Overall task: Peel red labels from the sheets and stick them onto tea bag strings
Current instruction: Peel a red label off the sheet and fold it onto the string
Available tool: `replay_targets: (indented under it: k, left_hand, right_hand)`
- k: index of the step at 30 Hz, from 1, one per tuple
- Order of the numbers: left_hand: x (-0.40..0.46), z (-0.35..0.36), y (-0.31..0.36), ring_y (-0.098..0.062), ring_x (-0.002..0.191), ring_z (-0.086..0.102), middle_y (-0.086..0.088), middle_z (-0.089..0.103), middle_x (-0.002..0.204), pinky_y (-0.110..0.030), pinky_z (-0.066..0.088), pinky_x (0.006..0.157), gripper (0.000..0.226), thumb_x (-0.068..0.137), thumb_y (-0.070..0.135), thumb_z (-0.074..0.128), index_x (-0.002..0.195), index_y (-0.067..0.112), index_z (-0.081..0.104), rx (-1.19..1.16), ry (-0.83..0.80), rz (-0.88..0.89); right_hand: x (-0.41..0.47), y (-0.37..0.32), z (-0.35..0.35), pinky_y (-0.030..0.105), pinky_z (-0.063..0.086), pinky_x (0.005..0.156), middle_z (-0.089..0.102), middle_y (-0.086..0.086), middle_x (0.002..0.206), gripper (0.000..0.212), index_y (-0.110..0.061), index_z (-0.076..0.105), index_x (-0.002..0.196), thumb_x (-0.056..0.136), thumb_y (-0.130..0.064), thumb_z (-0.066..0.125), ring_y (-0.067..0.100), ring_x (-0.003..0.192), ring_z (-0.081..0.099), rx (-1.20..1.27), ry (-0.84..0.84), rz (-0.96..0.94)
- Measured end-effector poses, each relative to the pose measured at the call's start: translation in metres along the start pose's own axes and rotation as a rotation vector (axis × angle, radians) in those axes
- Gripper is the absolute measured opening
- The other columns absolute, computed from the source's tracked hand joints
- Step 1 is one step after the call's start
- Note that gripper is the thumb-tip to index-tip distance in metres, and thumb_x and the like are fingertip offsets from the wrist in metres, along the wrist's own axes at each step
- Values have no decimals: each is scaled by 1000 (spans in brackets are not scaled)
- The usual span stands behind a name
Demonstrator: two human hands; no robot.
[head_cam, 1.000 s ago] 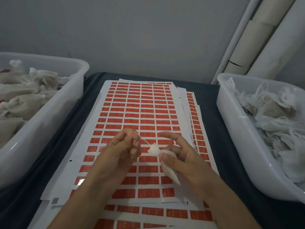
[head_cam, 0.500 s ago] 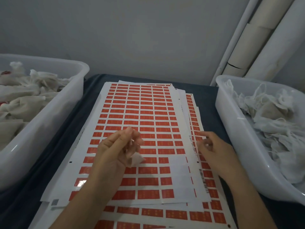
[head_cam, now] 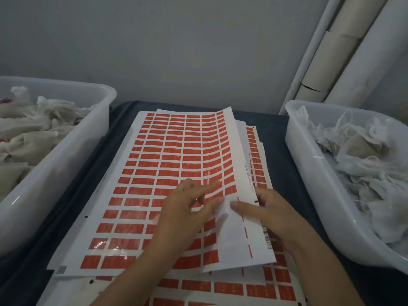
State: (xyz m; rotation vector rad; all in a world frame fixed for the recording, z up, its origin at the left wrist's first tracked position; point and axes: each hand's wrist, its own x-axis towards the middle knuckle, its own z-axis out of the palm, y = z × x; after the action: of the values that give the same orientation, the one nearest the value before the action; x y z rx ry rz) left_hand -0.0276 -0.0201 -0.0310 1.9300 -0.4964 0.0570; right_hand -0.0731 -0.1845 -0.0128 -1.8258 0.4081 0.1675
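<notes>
A stack of white sheets covered in red labels (head_cam: pixel 167 155) lies in the middle of the dark table. My right hand (head_cam: pixel 273 215) grips the right edge of the top sheet (head_cam: pixel 234 244), which curls up off the stack along that side. My left hand (head_cam: pixel 185 210) hovers over the sheet and holds a small white tea bag (head_cam: pixel 221 215) under its fingers. The bag's thin string (head_cam: pixel 208 178) sticks up past my outstretched forefinger. The lower right part of the top sheet is bare white.
A translucent plastic bin (head_cam: pixel 72 155) full of tea bags stands on the left. A second bin (head_cam: pixel 309 177) of loose tea bags (head_cam: pixel 357 160) stands on the right. Cardboard tubes (head_cam: pixel 344 47) lean on the wall behind it.
My right hand let the tea bag go to my left hand, moved right and back, and now lifts the top sheet's right edge. My left hand has shifted right with the bag.
</notes>
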Motion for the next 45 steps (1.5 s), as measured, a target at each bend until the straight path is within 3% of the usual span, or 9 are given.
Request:
replay_targets:
  k: [3, 10, 14, 18, 23, 29, 39, 42, 45]
  left_hand:
    - [2, 5, 2, 14, 82, 46, 26, 47, 80, 0, 40, 62, 40, 66, 49, 52, 106, 45, 55, 37, -17, 33]
    - [2, 0, 2, 7, 77, 49, 30, 43, 84, -4, 36, 71, 37, 73, 38, 56, 101, 18, 70, 173, 8, 221]
    - [2, -6, -1, -2, 82, 52, 4, 64, 84, -8, 38, 74, 26, 78, 26, 60, 91, 7, 73, 275, -4, 358]
    - [3, -10, 0, -1, 81, 50, -1, 69, 81, -3, 35, 71, 28, 76, 27, 57, 86, 8, 74, 315, -27, 366]
    - [3, -12, -1, 2, 77, 53, -1, 69, 78, -1, 35, 71, 23, 71, 21, 62, 85, 8, 75, 327, -60, 376]
    - [3, -11, -1, -5, 78, 52, -4, 68, 80, -8, 41, 73, 25, 72, 19, 63, 91, 6, 73, 326, -17, 370]
    - [3, -14, -2, -4, 76, 49, -4, 68, 79, -9, 42, 71, 24, 74, 19, 62, 89, 5, 74, 360, -92, 458]
    - [4, -18, -1, 2, 75, 50, 5, 64, 80, -5, 45, 63, 25, 79, 24, 60, 94, 8, 73, 257, -118, 431]
    - [5, -18, 1, 1, 74, 53, 25, 51, 81, -3, 42, 74, 34, 81, 35, 53, 97, 12, 73, 135, -115, 315]
  right_hand:
    - [-4, -3, 3, 10, 49, 54, 69, -22, 82, 21, -33, 60, 92, 74, -42, 66, 1, 74, 68, -39, 7, -128]
    - [-6, 0, 15, 1, 46, 67, 56, -39, 90, 31, -46, 50, 93, 65, -59, 52, -12, 87, 58, -230, 13, -326]
    - [-6, 1, 20, -8, 36, 66, 43, -54, 84, 26, -51, 42, 92, 67, -60, 45, -32, 88, 42, -348, 12, -396]
    - [-5, 2, 21, -2, 40, 69, 45, -48, 92, 28, -51, 42, 95, 68, -60, 44, -22, 92, 48, -369, -1, -434]
    - [-4, 3, 23, -8, 35, 70, 44, -52, 87, 27, -50, 43, 93, 68, -59, 45, -31, 91, 42, -346, 15, -450]
    - [-4, 0, 23, -3, 40, 75, 53, -36, 96, 28, -44, 48, 91, 66, -52, 57, -14, 98, 51, -277, 123, -525]
    - [-4, 2, 20, -4, 39, 70, 55, -48, 81, 22, -40, 53, 81, 63, -50, 61, -20, 91, 53, -269, 141, -520]
    - [-3, 3, 19, -2, 41, 71, 58, -41, 82, 23, -40, 53, 81, 63, -50, 61, -16, 92, 54, -272, 141, -507]
    - [-3, 2, 17, 5, 48, 71, 63, -31, 89, 27, -37, 55, 85, 63, -52, 61, -8, 90, 59, -236, 119, -470]
